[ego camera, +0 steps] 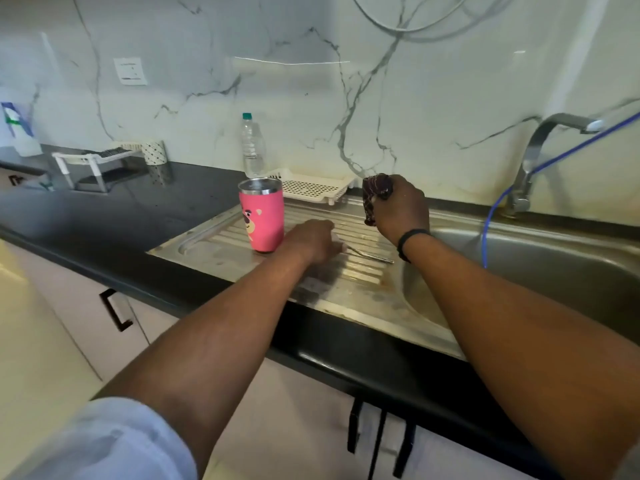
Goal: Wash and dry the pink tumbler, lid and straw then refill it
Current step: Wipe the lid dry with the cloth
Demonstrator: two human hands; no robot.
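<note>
1. Head view, position. One pink tumbler (262, 216) is seen upright on the ribbed steel drainboard (349, 289), left of the sink basin (554, 258), open at the top with no lid fitted. One metal straw (372, 256) lies flat across the ribs just right of the tumbler.

2. Head view, hands. The left hand (311, 242) is laid low over the near end of the straw; whether the fingers pinch it cannot be told, as they are hidden. The right hand (398, 206) is held above the drainboard, its fingers curled round one dark patterned cloth (375, 195).

3. Handling, tumbler. It is judged rigid, steel-lined and moderately light when empty; if wet, the smooth wall may be slippery. It is best gripped round the mid-body.

4. Handling, straw. It is judged thin, stiff and light, apt to roll in the grooves. It is best pinched near one end.

5. Count. Tumblers: one. Straws: one. Cloths: one. Lid: none identified. One clear water bottle (252, 147) stands behind the tumbler, beside one white perforated tray (311, 188). One tap (540, 157) is noted.
</note>
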